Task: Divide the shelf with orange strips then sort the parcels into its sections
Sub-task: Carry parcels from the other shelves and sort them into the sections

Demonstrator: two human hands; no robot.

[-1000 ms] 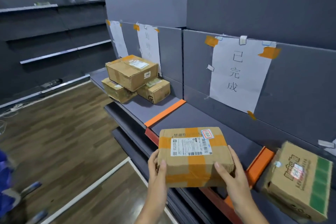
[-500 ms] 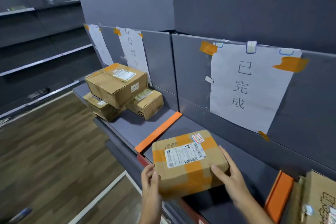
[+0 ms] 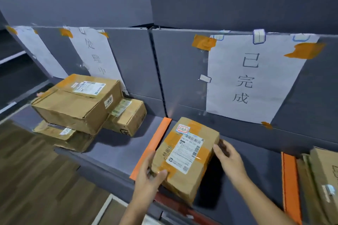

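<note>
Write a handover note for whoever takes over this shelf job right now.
Left hand: grips the near left corner of the taped parcel.
Right hand: holds its right side.
The parcel sits in the section under the sign reading 已完成, just right of the left strip; whether it lies flat yet is unclear.
Done: two orange strips laid, the other at right; three boxes stacked in the left section.
Left: let go of the parcel; sort the boxes at far right if they are unsorted.
</note>
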